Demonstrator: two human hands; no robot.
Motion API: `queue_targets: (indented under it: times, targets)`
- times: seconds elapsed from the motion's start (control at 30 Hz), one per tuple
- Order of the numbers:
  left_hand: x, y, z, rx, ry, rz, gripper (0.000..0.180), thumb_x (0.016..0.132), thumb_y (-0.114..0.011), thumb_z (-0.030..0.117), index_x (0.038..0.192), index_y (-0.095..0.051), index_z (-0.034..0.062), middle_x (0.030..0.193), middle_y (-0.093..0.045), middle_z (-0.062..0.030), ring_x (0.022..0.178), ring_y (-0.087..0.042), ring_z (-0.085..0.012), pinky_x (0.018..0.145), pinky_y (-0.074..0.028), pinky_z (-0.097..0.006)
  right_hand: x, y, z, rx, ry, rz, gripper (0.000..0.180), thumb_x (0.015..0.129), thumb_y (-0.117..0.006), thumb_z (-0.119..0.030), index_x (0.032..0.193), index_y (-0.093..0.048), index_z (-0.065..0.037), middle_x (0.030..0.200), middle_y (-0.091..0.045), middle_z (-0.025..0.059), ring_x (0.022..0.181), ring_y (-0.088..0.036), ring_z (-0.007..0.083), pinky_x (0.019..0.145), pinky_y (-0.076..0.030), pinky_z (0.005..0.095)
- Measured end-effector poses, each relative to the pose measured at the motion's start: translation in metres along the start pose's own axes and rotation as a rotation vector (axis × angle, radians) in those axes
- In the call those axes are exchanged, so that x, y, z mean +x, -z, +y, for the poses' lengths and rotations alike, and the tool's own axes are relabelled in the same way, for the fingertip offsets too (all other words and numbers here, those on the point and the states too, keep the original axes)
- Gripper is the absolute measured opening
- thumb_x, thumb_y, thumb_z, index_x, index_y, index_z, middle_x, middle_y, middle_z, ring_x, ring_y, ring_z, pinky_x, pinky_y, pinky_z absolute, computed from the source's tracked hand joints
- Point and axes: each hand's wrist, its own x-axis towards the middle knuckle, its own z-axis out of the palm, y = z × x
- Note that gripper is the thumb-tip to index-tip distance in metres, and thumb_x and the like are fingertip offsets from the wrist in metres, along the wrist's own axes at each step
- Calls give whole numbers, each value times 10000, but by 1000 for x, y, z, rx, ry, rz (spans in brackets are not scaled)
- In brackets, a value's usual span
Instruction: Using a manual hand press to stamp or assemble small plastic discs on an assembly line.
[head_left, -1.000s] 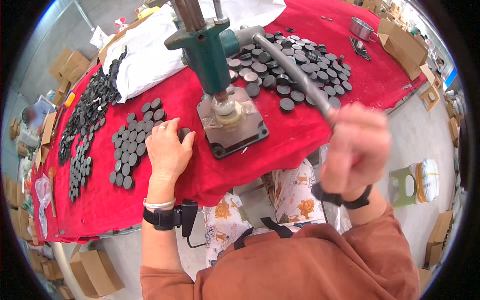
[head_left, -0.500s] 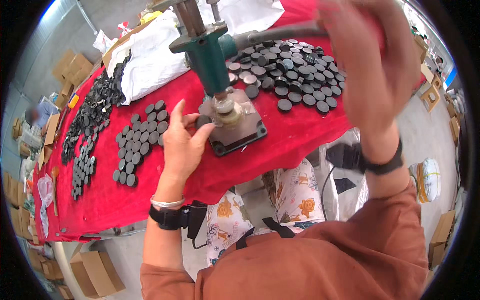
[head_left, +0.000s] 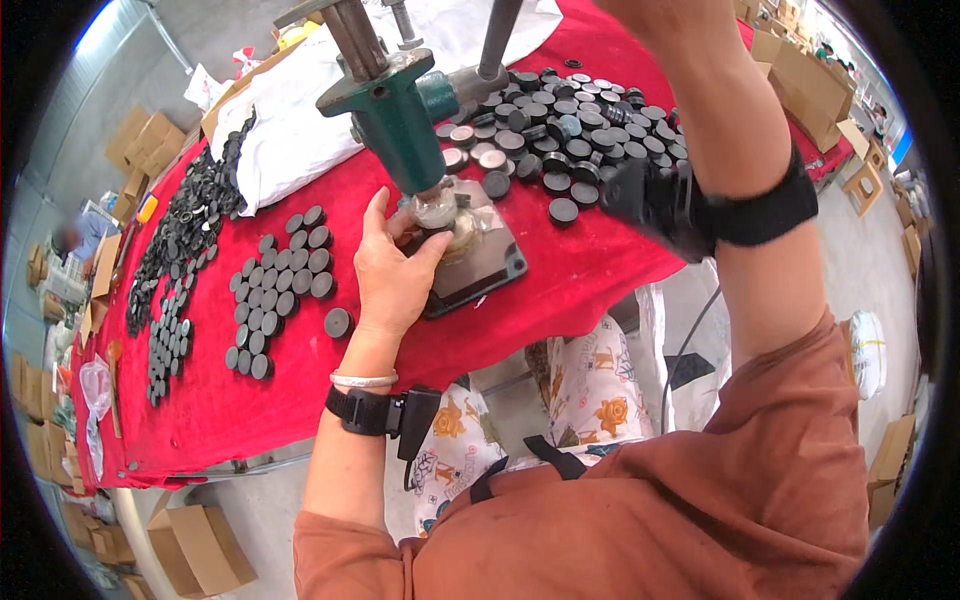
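My left hand (head_left: pixel 392 278) is closed at the base of a green hand press (head_left: pixel 398 125), its thumb and fingers pinching a small black disc (head_left: pixel 412 241) beside the clear, yellowish fixture (head_left: pixel 462 232) under the ram. That fixture sits on the press's metal base plate (head_left: pixel 490 262). The press lever (head_left: pixel 500 38) points steeply up and runs out at the top edge. My right hand (head_left: pixel 668 18) is raised at the upper edge, its fingers cut off, so its grip is hidden. A single black disc (head_left: pixel 338 322) lies left of my left wrist.
On the red cloth (head_left: pixel 250 415) lie grouped black discs (head_left: pixel 270 290) at left and a heap of discs (head_left: pixel 590 125) behind the press. A pile of small black parts (head_left: pixel 195 205) is farther left, beside a white sack (head_left: pixel 300 140). A cardboard box (head_left: pixel 805 90) stands far right.
My right hand has moved up and partly out of view, and the lever has swung from sideways to upright. My left hand has shifted right, closer to the fixture. A lone disc now shows beside its wrist.
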Motion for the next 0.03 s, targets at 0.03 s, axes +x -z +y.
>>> queue_targets:
  times: [0.03]
  targets:
    - [0,-1,0,-23,-31,1,836,714,-777,145,1370,-311,-83,1041,-678,-168,882,-644,-175,822,-502,-293,0,0,0,1,1,-2,302,799,-554,-250,744,-588,45,612,-600,163,597,-589,250,621,-468,369]
